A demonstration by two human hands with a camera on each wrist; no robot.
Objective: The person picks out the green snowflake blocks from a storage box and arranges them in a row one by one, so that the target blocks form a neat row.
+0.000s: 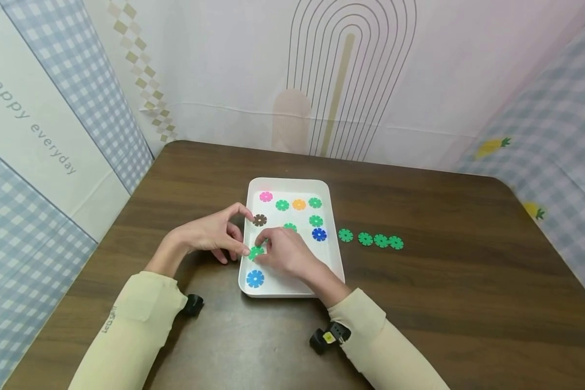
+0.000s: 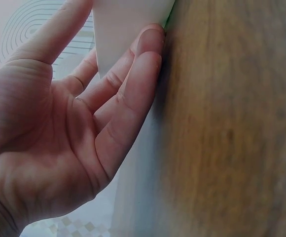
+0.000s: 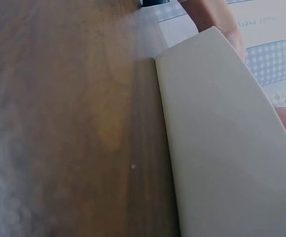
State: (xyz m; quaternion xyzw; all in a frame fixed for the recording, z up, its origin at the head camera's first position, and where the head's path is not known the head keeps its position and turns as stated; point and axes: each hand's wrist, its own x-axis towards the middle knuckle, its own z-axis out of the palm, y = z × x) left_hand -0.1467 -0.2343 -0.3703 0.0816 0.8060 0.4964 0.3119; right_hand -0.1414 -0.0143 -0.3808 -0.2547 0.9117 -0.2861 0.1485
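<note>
My right hand (image 1: pixel 287 252) reaches over the white tray (image 1: pixel 292 291), its thumb and index finger pinching a green notched building disc (image 1: pixel 255 253) at the tray's left side. At the left rim, my left hand (image 1: pixel 212 233) has its thumb tip right beside that disc and its index fingertip by a brown disc (image 1: pixel 260 220). Its other fingers (image 2: pixel 133 94) lie loosely bent along the tray's outer wall (image 2: pixel 121 34) in the left wrist view. Part of another green disc (image 1: pixel 290 227) shows behind the right hand. A light blue disc (image 1: pixel 255 279) sits in the near left corner.
Elsewhere in the tray lie a pink disc (image 1: pixel 266 196), an orange disc (image 1: pixel 299 205), a dark blue disc (image 1: pixel 319 234) and more green ones. Right of the tray, several green discs (image 1: pixel 365 239) form a row on the brown wooden table (image 1: pixel 468 271). Printed curtains hang behind.
</note>
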